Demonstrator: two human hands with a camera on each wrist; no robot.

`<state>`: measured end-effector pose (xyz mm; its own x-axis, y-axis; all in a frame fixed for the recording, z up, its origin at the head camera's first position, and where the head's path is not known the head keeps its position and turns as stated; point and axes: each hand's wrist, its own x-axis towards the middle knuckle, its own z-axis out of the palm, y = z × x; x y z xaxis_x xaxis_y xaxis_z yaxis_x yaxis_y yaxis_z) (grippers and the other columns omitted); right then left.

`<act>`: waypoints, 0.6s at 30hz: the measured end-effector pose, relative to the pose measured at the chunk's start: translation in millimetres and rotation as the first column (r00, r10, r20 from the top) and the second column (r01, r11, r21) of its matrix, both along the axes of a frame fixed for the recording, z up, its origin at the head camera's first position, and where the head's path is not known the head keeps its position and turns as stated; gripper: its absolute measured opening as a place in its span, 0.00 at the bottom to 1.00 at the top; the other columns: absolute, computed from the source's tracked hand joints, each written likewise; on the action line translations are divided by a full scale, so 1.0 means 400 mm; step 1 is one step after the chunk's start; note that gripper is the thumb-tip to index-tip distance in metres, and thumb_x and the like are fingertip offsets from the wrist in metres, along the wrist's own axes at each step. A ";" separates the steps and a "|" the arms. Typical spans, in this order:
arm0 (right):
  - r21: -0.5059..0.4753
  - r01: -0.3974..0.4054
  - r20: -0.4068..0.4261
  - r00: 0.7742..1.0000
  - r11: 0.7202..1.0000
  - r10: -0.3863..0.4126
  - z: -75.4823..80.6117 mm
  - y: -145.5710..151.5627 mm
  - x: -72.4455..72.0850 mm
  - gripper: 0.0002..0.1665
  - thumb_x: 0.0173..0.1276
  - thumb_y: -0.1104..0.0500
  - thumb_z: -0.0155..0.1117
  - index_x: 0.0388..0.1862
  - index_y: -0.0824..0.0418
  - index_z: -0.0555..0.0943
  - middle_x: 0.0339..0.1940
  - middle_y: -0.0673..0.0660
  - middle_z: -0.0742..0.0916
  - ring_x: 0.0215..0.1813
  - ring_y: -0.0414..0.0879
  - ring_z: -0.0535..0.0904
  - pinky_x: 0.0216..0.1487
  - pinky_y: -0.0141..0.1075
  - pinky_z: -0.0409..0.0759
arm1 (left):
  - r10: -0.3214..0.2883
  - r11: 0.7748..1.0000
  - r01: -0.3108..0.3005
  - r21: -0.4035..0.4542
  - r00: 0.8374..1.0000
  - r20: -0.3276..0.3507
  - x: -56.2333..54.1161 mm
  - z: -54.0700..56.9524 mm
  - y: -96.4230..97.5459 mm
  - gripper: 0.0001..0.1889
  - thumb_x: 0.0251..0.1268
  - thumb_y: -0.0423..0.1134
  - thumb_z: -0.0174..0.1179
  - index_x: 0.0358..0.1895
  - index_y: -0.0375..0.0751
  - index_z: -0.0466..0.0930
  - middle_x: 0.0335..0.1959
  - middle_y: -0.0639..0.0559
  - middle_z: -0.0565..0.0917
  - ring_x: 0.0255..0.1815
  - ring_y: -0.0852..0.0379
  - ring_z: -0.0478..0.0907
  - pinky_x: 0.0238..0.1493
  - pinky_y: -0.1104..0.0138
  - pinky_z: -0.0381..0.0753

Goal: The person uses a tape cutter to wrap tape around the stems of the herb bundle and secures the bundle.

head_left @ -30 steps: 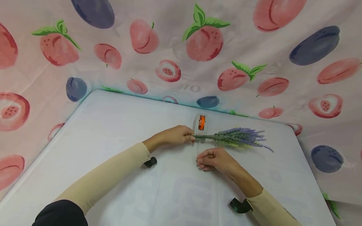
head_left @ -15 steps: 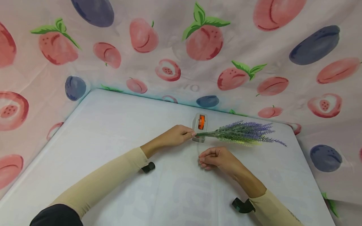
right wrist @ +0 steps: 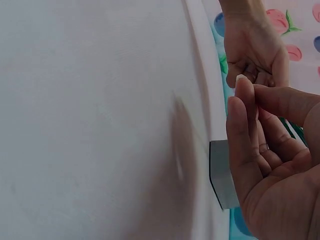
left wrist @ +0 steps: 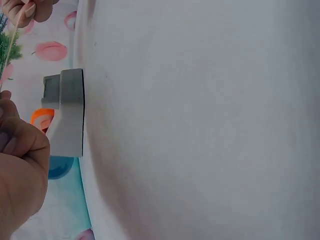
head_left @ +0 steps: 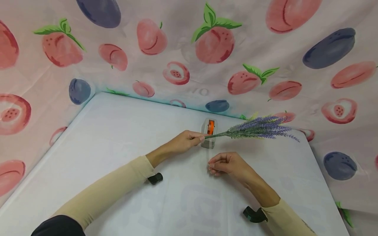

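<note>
My left hand grips a bunch of lavender by the stem ends. The purple and green heads point right, tilted slightly up over the far part of the table. Below the stems, my right hand pinches a thin, clear strip of tape between thumb and fingertips. In the left wrist view the tape runs as a narrow pale line from the right fingertips toward the left hand. Behind the stems stands a grey tape dispenser with an orange hub; the stems partly cover it.
A white cloth covers the table. Behind it and at the sides hangs a fruit-printed curtain. Dark wrist cameras, one at the left sleeve and one at the right sleeve, sit just off the forearms.
The lavender has risen and tilted, its heads moving up and right while the left hand keeps its grip. The right hand has shifted slightly right, still pinching the tape. The dispenser stays put.
</note>
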<state>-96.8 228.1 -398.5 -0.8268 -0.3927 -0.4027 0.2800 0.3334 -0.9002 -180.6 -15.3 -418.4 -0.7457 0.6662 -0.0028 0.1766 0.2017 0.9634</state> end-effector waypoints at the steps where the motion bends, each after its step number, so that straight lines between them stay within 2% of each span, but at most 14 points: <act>1: 0.002 0.000 -0.005 1.000 1.000 0.000 0.002 0.001 0.000 0.18 0.73 0.62 0.65 0.54 0.76 0.81 0.46 0.67 0.89 0.43 0.47 0.87 0.47 0.39 0.86 | 0.006 1.000 -0.006 0.007 1.000 0.006 0.001 0.000 0.000 0.19 0.82 0.46 0.51 0.68 0.51 0.79 0.26 0.56 0.70 0.42 0.59 0.74 0.47 0.63 0.71; 2: 0.001 -0.001 -0.010 1.000 1.000 0.001 0.005 0.001 0.000 0.19 0.74 0.62 0.65 0.55 0.76 0.81 0.46 0.67 0.89 0.43 0.47 0.87 0.47 0.39 0.86 | 0.011 1.000 -0.011 0.015 1.000 0.012 0.002 0.002 0.001 0.19 0.82 0.46 0.51 0.68 0.52 0.79 0.24 0.54 0.64 0.36 0.58 0.70 0.43 0.63 0.68; 5: 0.002 0.002 -0.021 1.000 1.000 -0.002 0.011 0.004 -0.002 0.19 0.74 0.61 0.65 0.55 0.76 0.81 0.46 0.66 0.89 0.43 0.46 0.87 0.47 0.39 0.86 | 0.020 0.999 -0.021 0.037 1.000 0.014 0.006 0.008 0.003 0.18 0.81 0.45 0.52 0.68 0.54 0.79 0.24 0.55 0.64 0.28 0.57 0.61 0.38 0.64 0.65; 10: 0.008 0.005 -0.037 0.999 1.000 -0.005 0.013 0.009 -0.005 0.20 0.74 0.61 0.65 0.55 0.76 0.81 0.46 0.66 0.89 0.43 0.46 0.87 0.47 0.40 0.86 | 0.024 0.998 -0.025 0.063 0.999 0.022 0.011 0.015 0.004 0.18 0.81 0.45 0.51 0.68 0.54 0.80 0.26 0.54 0.66 0.28 0.58 0.62 0.35 0.65 0.66; 18: 0.009 0.015 -0.079 0.997 1.000 -0.014 0.023 0.009 -0.006 0.22 0.72 0.58 0.68 0.55 0.76 0.81 0.46 0.69 0.89 0.43 0.47 0.88 0.50 0.44 0.86 | 0.017 0.994 -0.023 0.107 0.999 0.051 0.020 0.025 0.000 0.18 0.82 0.45 0.51 0.69 0.59 0.78 0.26 0.55 0.64 0.18 0.57 0.54 0.23 0.68 0.59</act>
